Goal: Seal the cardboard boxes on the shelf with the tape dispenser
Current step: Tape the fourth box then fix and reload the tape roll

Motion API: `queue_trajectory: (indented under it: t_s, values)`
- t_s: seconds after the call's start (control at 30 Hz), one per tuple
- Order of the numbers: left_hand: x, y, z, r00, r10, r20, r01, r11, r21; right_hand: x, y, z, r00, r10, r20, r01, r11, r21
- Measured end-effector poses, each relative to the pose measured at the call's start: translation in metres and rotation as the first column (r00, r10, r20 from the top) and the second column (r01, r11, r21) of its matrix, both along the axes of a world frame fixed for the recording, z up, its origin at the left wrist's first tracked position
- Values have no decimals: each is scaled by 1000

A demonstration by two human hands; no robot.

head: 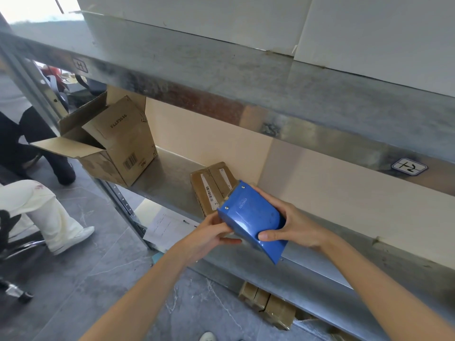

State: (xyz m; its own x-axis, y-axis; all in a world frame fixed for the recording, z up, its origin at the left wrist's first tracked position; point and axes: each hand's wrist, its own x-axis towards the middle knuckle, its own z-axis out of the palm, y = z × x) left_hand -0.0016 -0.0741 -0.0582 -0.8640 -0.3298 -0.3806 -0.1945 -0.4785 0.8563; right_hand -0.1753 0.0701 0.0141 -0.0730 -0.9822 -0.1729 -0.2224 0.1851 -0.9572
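On the middle shelf, close to the front edge, lies a small brown box. Both hands are right at its near end. They hold the blue tape dispenser between them. The right hand grips the dispenser from the right, with the thumb on the blue top and the other fingers curled round the far side. The left hand holds the left lower edge, with its fingers curled under. I cannot tell if they also pinch some tape, because the dispenser hides that part. The small box is long and thin. Its long side runs straight away from the person, toward the back of the shelf. A line runs down the middle of its top the same way. The metal end of the dispenser points along that line and sits over the near end of the box. I think the tape has to go from here to the far end, so the hands need to move away from the body. This box is shut, so I cannot see what is in it. A bigger open box stands well apart at the left end of the shelf, closer to the left hand. Its flaps stick up and out. It is dark inside, and I cannot see anything in it. More brown boxes sit on the shelf below.
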Motion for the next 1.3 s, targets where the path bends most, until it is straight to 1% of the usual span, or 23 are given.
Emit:
queue_trajectory:
  t_s: [0.07, 0.13, 0.3, 0.53, 0.63, 0.73, 0.83, 0.93, 1.1, 1.3]
  values:
    - [-1, 2, 2, 998, -54, -20, 51, 991, -121, 0, 1, -1, 999, -40, 27, 40, 999, -12]
    - [-3, 5, 3, 998, -44, -42, 34, 977, -212, 0, 2, -2, 994, -86, 66, 87, 996, -20]
    - [-5, 9, -2, 997, -27, -70, 7, 964, -267, -2, 5, -7, 970, -196, 142, 200, 980, -11]
    - [-8, 9, 1, 993, -69, -92, 41, 961, -275, -10, 6, -5, 961, -202, 186, 206, 979, 2]
    - [-8, 11, 1, 992, -80, -101, 44, 948, -314, -10, 7, -8, 942, -253, 221, 248, 967, 51]
    - [-8, 15, -2, 994, -45, -95, 7, 929, -369, -10, 9, -9, 926, -290, 240, 279, 957, 78]
    - [-8, 18, -1, 994, -36, -103, 2, 949, -316, -13, 11, -10, 915, -308, 260, 298, 951, 80]
    - [-11, 18, 4, 993, -85, -78, 58, 951, -305, -17, 14, -12, 912, -302, 277, 287, 953, 96]
    - [-10, 13, 6, 990, -138, -35, 125, 958, -257, -22, 13, -15, 925, -281, 255, 259, 959, 118]
    - [-8, 11, 8, 985, -173, -12, 166, 957, -237, -22, 12, -18, 901, -334, 276, 301, 941, 156]
